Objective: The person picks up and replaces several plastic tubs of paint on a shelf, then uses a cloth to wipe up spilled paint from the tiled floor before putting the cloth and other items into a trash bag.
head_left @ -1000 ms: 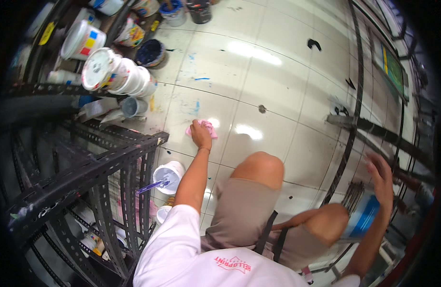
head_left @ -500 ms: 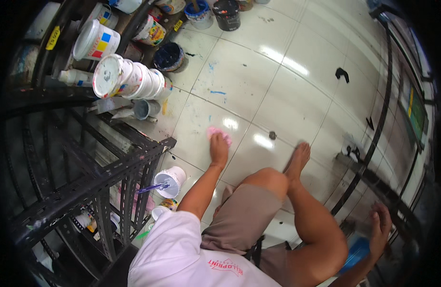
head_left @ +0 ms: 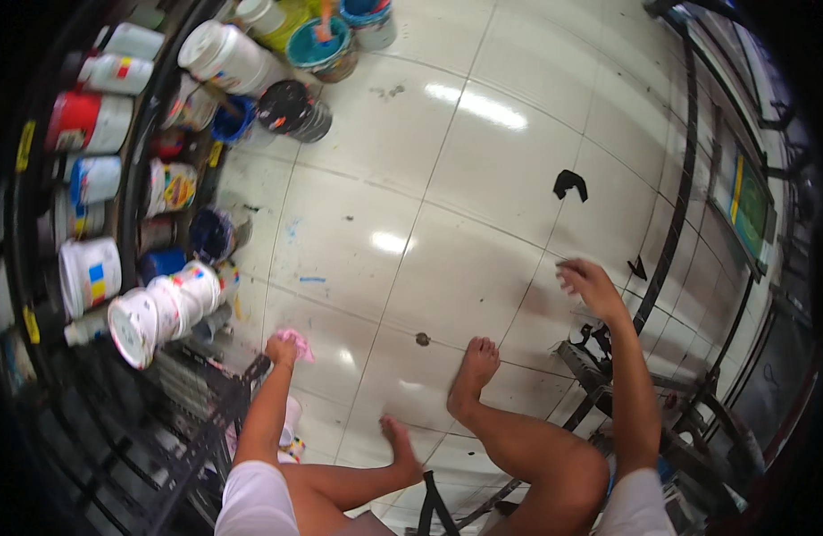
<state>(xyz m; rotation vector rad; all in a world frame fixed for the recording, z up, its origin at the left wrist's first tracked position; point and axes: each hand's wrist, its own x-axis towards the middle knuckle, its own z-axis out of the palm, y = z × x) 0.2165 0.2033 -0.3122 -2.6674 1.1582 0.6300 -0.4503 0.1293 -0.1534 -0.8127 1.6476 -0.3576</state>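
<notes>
Low on the left side, my left hand (head_left: 282, 349) is closed on a crumpled pink cloth (head_left: 301, 345), close to the floor tiles. My right hand (head_left: 590, 286) hangs over the floor at the right, fingers loosely bent and apart, with nothing visible in it. Below that hand and a little to the right lies a dark pointed scrap (head_left: 637, 267). Blue paint marks (head_left: 312, 280) streak the tiles beyond the cloth. Between my hands a small dark round spot (head_left: 422, 339) shows on the floor.
Paint tubs (head_left: 90, 272) crowd a shelf at the left, with stacked white buckets (head_left: 175, 304) jutting out. A black perforated metal frame (head_left: 219, 420) stands beside my left arm. A black scrap (head_left: 570, 185) lies farther off. Dark rails (head_left: 684, 192) run along the right.
My right hand has come away from the right-hand rail and moved forward over the floor. The left still grips the cloth. My view has shifted, bringing more of the shelf in.
</notes>
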